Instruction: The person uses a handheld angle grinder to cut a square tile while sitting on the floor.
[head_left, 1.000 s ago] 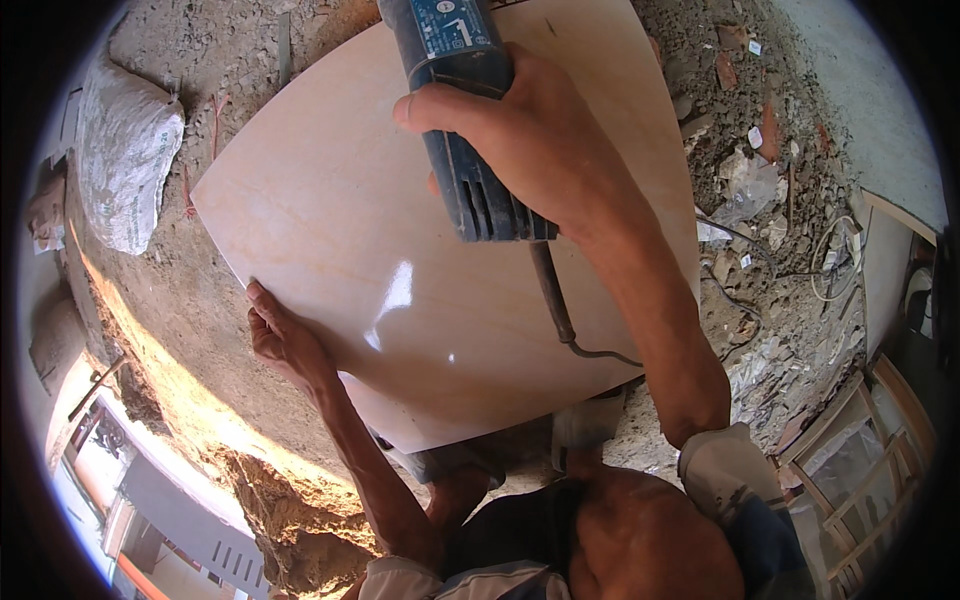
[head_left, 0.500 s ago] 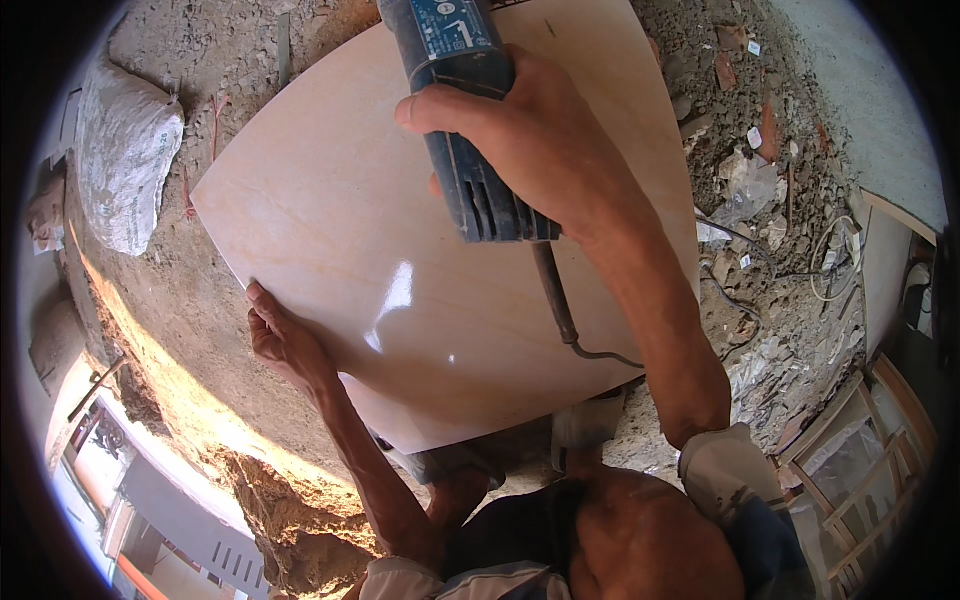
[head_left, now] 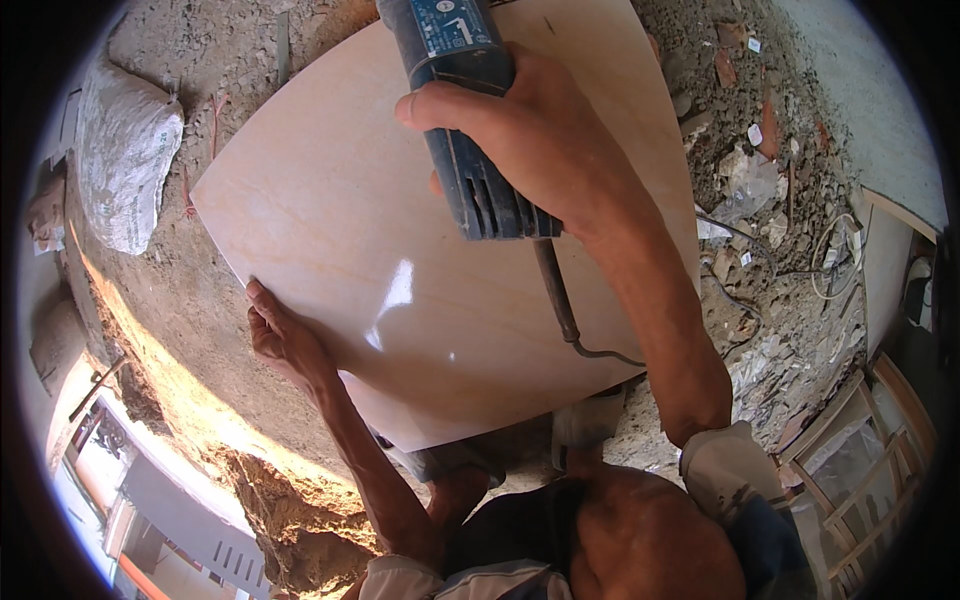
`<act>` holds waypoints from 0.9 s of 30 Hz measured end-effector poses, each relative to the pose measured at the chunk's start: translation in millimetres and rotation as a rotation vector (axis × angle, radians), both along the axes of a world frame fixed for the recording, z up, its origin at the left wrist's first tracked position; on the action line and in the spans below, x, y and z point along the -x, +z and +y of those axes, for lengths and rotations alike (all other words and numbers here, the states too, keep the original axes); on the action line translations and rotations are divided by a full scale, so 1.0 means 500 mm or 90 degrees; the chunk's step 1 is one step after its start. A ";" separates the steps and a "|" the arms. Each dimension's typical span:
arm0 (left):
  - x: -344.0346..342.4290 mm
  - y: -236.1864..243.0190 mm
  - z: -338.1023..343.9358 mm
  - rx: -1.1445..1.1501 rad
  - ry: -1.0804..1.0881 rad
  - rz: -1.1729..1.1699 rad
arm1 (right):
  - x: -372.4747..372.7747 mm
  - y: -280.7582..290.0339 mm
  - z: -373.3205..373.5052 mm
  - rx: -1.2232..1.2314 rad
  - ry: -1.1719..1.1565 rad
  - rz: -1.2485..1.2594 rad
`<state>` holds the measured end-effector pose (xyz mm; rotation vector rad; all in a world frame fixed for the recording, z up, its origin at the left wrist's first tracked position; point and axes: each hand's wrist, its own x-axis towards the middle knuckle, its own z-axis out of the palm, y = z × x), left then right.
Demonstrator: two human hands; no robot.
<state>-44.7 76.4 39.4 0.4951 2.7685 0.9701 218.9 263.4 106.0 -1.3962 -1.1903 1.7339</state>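
While the right grip (head_left: 545, 140) wraps firmly round one blue-black corded power tool (head_left: 462, 70) over one tile (head_left: 320, 210), the left grip (head_left: 285, 340) pinches the tile's left edge. The tile is glossy cream, faintly veined.

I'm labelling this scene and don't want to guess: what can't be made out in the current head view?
- Front end of the power tool: head view, cut off by the top edge.
- Most of the right hand's fingers: head view, hidden behind the tool's body.
- What supports the large tile: head view, hidden beneath the tile itself.
- Where the cord goes next: head view, covered by the right forearm.
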 end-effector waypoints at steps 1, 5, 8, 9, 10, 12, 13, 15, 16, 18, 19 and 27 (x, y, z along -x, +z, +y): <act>0.000 0.000 0.000 0.004 0.000 0.004 | -0.001 -0.001 0.000 -0.001 0.001 0.000; 0.007 -0.006 -0.003 -0.019 -0.012 -0.003 | 0.000 -0.004 -0.001 -0.012 0.000 -0.001; 0.008 -0.006 -0.004 -0.012 -0.009 -0.009 | 0.000 -0.004 -0.001 -0.010 0.001 -0.001; 0.006 -0.004 -0.003 -0.008 -0.007 -0.007 | 0.000 -0.004 -0.002 -0.008 0.001 -0.003; 0.004 -0.002 -0.001 -0.005 -0.004 -0.004 | 0.000 -0.004 -0.002 -0.007 0.002 -0.005; -0.001 0.008 0.002 0.005 -0.008 -0.039 | -0.001 -0.004 -0.002 -0.009 0.001 -0.003; -0.002 0.011 0.002 0.010 -0.010 -0.057 | -0.002 -0.005 -0.002 -0.011 0.001 -0.001; 0.001 0.002 0.000 -0.012 -0.012 -0.022 | -0.001 0.000 -0.001 -0.006 0.004 0.001; 0.002 0.000 -0.001 -0.023 -0.013 -0.004 | 0.000 0.001 -0.001 -0.004 0.005 0.002; -0.001 -0.001 0.002 -0.024 -0.010 -0.003 | -0.002 -0.001 -0.002 -0.005 0.003 0.002; -0.002 -0.001 0.003 -0.025 -0.008 -0.002 | -0.003 -0.002 -0.002 -0.006 0.002 0.002; 0.000 -0.001 0.001 0.002 -0.016 0.013 | -0.004 0.004 -0.002 0.012 0.001 0.012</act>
